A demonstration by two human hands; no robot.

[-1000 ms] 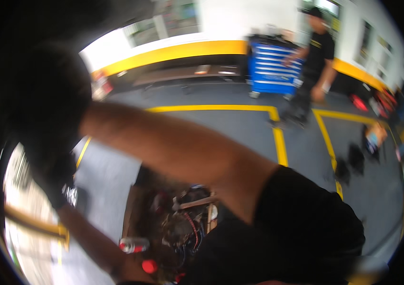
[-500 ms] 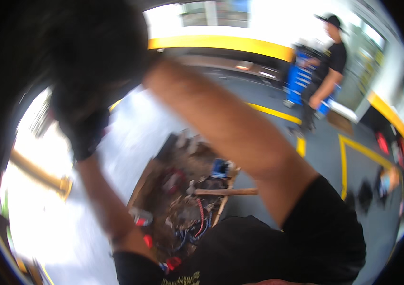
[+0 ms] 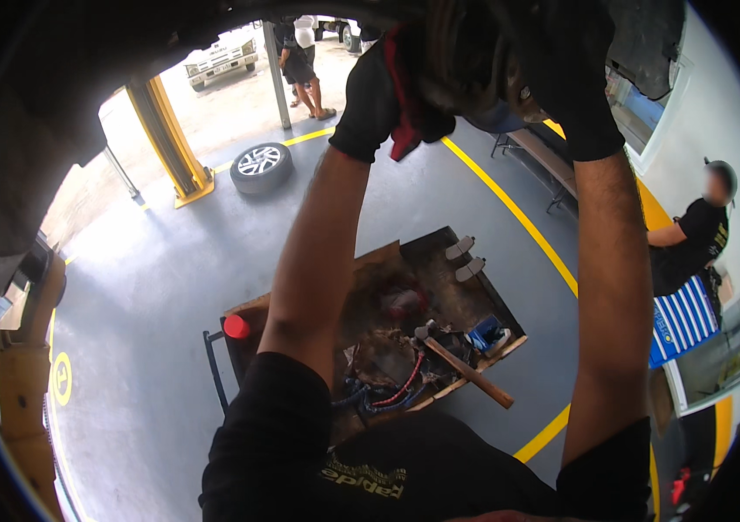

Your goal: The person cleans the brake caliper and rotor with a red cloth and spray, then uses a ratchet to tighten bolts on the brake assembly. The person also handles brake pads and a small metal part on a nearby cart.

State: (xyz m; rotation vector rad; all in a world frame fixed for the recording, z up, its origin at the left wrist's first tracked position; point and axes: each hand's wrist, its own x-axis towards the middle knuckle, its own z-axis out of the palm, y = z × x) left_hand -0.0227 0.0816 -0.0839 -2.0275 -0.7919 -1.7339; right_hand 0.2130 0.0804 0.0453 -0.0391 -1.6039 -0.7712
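Both my hands are raised at the top of the view, in black gloves, against a dark, rounded vehicle part [image 3: 465, 61] overhead. My left hand [image 3: 371, 100] is closed at the part's left side. A red-and-black piece [image 3: 405, 117] shows beside its fingers; whether it is cloth or part of the glove I cannot make out. On the part's other side, my right hand [image 3: 583, 100] reaches up with its fingers lost in shadow. Below my arms stands a worn tray [image 3: 365, 265], holding a wooden-handled hammer [image 3: 470, 372] and brake pads [image 3: 465, 258].
A wheel [image 3: 261, 167] lies on the grey floor near a yellow lift post [image 3: 170, 139]. Dark vehicle underside [image 3: 30, 113] hangs at the upper left. To the right, a person [image 3: 700, 230] is by a blue tool cabinet [image 3: 685, 322]. A bench [image 3: 548, 161] stands along the wall.
My view has swung leftward, bringing the lift post and wheel into sight. My hands, blurred at the upper left before, now appear at the top centre and right, spread apart around the part.
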